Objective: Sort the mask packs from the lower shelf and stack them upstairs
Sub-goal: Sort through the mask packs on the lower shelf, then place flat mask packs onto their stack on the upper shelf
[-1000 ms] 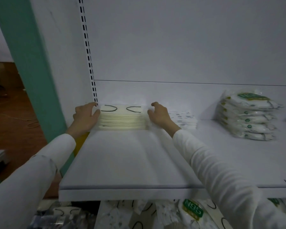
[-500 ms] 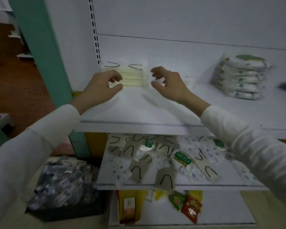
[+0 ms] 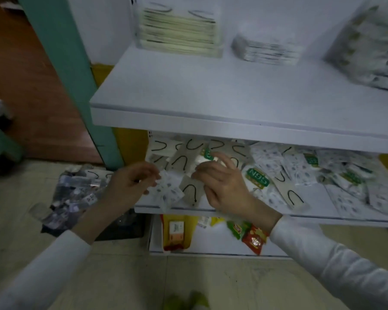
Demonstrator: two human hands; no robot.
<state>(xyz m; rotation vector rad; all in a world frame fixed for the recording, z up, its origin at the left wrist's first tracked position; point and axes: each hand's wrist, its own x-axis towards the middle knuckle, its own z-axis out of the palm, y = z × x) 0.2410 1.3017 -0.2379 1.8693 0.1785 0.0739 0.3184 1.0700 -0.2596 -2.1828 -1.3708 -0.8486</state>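
White long sleeves, bare left hand, bare right hand, yellow-green shoes

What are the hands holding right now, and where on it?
Left hand pinches a white patterned pack by its left edge; right hand lies spread on the pile, gripping nothing clearly.

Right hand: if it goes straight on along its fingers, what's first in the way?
Probably the green-labelled white pack in the heap on the lower shelf; the right hand points toward the shelf's back, fingertips just short of it. Depth unclear, it may be touching.
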